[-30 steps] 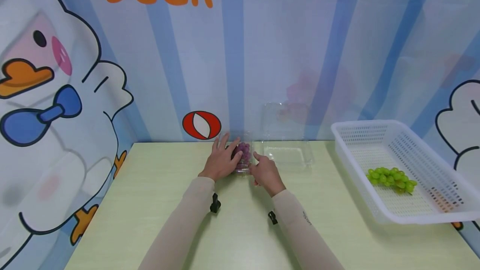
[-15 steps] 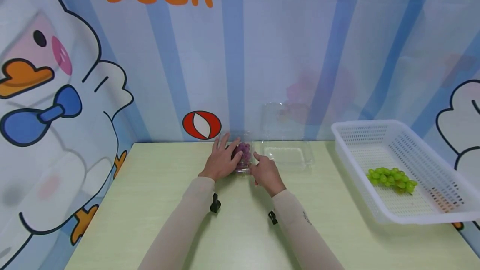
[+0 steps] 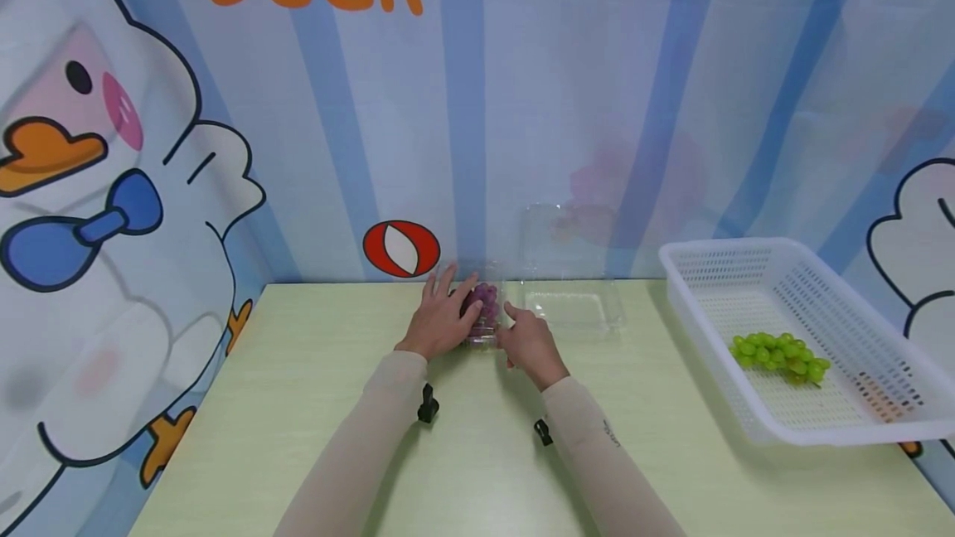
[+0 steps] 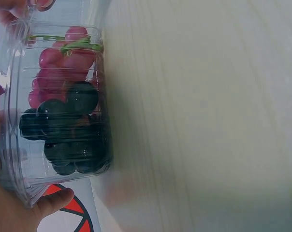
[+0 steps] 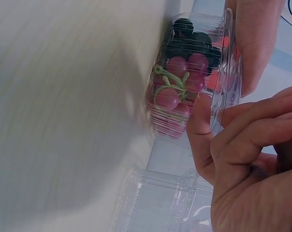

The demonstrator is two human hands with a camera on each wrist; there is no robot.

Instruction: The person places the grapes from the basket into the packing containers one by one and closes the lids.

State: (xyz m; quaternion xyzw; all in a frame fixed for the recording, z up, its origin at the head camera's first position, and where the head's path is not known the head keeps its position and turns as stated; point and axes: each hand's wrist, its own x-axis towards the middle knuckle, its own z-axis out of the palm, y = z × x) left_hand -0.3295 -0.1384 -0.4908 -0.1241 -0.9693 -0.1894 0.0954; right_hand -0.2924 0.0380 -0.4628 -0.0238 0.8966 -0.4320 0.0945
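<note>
A lidded clear plastic box stands at the back of the table, with red grapes on a green stem and black grapes inside. My left hand rests on its top from the left, fingers spread and fairly straight. At the box's near right corner, my right hand pinches the rim between thumb and index finger; the other fingers are curled. The left palm hides part of the lid in the head view. Whether the lid is latched cannot be seen.
Right of the box, a second clear plastic box has its lid raised against the backdrop. A white perforated basket with green grapes stands on the table's right side. The printed backdrop hangs behind the table.
</note>
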